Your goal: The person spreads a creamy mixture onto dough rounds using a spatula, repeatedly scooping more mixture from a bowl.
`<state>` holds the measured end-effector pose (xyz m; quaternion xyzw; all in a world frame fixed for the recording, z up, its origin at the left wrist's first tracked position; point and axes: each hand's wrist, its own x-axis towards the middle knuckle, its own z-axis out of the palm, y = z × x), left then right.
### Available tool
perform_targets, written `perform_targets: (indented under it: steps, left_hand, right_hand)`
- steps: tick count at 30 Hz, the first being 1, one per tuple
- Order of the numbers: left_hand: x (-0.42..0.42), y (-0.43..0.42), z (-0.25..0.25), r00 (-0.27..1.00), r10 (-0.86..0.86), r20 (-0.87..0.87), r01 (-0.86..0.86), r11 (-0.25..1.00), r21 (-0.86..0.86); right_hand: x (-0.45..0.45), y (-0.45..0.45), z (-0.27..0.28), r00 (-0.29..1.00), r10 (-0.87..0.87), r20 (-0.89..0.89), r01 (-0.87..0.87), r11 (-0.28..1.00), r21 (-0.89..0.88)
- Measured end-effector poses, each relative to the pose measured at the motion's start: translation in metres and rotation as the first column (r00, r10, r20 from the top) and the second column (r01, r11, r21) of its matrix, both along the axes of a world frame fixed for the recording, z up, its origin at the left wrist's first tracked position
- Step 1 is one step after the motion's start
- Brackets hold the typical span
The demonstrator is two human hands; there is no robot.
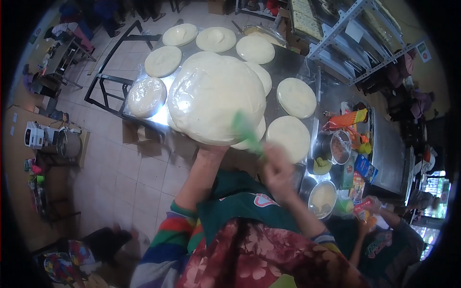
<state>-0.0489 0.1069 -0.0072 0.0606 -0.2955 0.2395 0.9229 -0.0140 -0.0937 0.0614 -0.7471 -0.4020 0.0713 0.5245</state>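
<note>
A large round cake, covered in pale, glossy cream, is held up close to the camera. My left hand supports it from below, its fingers hidden under the cake. In my right hand, closed and smeared by motion, is a green spatula. Its blurred blade lies over the cake's right front part; whether it touches the cream I cannot tell. Beneath the raised cake, more pale rounds show at its right edge. Nearest to my right hand on the table is another pale round cake.
Several pale rounds, one a plastic-wrapped round, stand on the metal table. To the right are a pot of brown filling, a pot of pale mixture and packets. A co-worker's hand is at lower right. A tray rack stands behind.
</note>
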Motion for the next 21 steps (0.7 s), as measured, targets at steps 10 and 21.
perform_targets:
  steps: [10,21]
  left_hand:
    - [-0.009,-0.002,0.046,0.983,-0.122,-0.137,0.098,0.980,-0.171]
    - [0.000,0.010,-0.060,0.974,-0.026,-0.227,-0.018,0.981,-0.191]
  right_hand:
    - [0.042,0.021,0.035,0.733,0.028,-0.680,0.109,0.981,0.158]
    - [-0.031,0.029,0.006,0.935,0.056,-0.351,0.005,0.985,0.170]
